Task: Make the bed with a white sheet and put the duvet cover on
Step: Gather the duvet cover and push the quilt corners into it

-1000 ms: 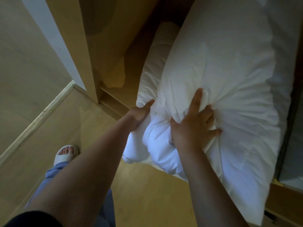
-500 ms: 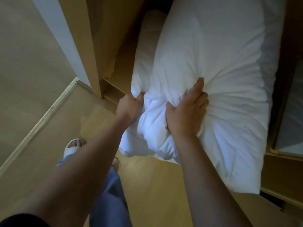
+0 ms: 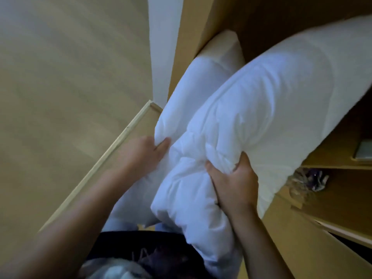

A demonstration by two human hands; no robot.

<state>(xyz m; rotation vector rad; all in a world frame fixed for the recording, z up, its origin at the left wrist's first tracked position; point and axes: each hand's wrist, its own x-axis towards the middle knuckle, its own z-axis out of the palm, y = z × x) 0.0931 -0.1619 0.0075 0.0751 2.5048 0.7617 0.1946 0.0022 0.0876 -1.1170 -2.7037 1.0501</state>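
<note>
Wardrobe shelf [image 3: 330, 156] side: left hand [image 3: 149, 156] and right hand [image 3: 233, 184] clench the white bedding [image 3: 261, 101], now pulled out closer, so still just fetching.

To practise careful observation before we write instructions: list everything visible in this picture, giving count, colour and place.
front pillow: one, white, centre-right, sticking out of the wardrobe
rear pillow: one, white, behind it to the left
wardrobe: one, light wood, top and right
crumpled item: one, dark and pale, on a wardrobe shelf, right
trim strip: one, pale, diagonal, left
dark top: one, bottom centre
hands: two; left hand grips rear pillow, right hand grips front pillow
</note>
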